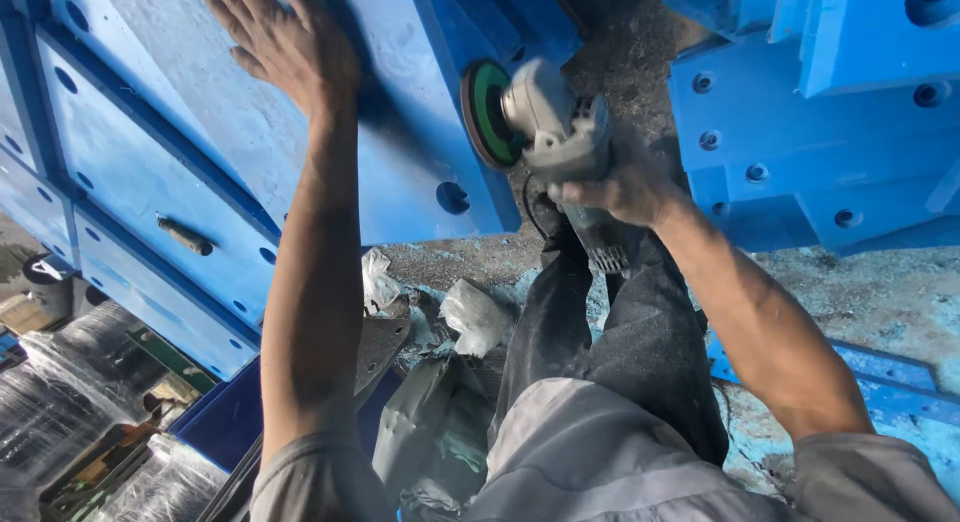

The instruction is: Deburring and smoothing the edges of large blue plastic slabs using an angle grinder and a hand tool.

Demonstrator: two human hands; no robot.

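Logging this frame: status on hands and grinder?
Left hand flat on blue steel panel. Right hand gripping angle grinder, disc at panel edge. Crumpled plastic scraps on floor below, nothing blocking.

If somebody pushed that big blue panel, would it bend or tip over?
The blue panel probably stays stiff: raised ribs cross it. It looks heavy, large beside the left hand pressed flat on it. Its dusty paint likely is not slippery.
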